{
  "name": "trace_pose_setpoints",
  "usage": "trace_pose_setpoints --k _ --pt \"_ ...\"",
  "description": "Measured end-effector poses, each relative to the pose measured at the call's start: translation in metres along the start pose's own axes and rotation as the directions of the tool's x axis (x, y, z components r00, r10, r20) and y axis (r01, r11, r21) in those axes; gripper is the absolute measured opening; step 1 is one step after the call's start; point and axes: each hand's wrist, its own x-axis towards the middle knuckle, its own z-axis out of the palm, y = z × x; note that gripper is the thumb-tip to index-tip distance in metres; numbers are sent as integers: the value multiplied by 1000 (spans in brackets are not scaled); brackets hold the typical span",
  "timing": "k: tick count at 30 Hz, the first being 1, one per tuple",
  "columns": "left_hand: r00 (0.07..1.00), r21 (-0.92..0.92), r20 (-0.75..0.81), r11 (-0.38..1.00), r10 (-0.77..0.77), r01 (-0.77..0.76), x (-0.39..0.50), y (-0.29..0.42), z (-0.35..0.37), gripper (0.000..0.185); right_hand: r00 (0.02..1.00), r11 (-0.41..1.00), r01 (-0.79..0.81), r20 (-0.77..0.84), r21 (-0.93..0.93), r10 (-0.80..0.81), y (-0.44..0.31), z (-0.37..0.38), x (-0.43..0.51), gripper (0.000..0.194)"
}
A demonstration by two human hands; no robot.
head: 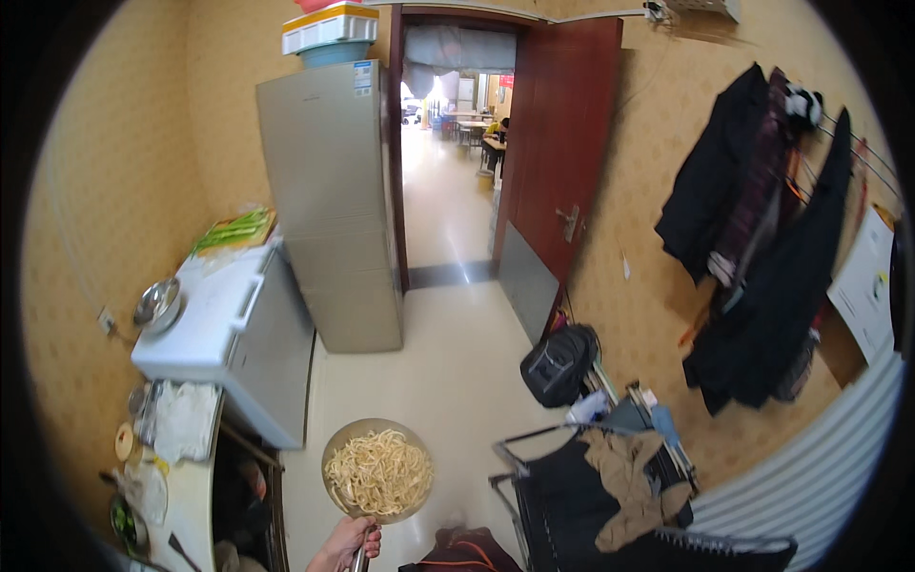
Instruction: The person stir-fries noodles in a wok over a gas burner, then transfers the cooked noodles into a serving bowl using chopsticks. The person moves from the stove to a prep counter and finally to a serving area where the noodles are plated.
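Observation:
My left hand (350, 545) grips the handle of a round metal pan (346, 437), its fingers wrapped around the shaft. Thick pale noodles (380, 472) fill most of the pan, which hangs above the tiled floor (372, 390) in front of my body. My right hand is out of view. To the left of the pan stands a counter (187, 490) with a white cloth or bag (187, 418) and a bowl of green vegetables (127, 525) on it.
A white chest freezer (275, 372) carries a metal bowl (157, 304) and green stalks (239, 229). Ahead, a tall refrigerator (329, 179) flanks an open door (561, 157). A black folding chair (565, 493) and a backpack (561, 365) stand right. A person (495, 132) sits beyond the doorway.

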Motion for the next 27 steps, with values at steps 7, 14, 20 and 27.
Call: trace_pose_setpoints --k 7,14,20,27 --pt "998 -89 61 996 20 -15 222 238 76 18 899 944 317 -345 93 -268 -317 -290 236 27" --pt "997 -9 74 1000 14 -13 469 466 134 19 769 549 612 -591 569 -243 -570 -537 391 21" --pt "997 -23 79 999 -26 28 645 672 189 18 976 987 89 -208 136 -60 -651 -503 456 24" --pt "1000 -34 -8 999 18 -18 890 905 240 19 998 990 -7 -61 138 15 -822 -606 638 21"
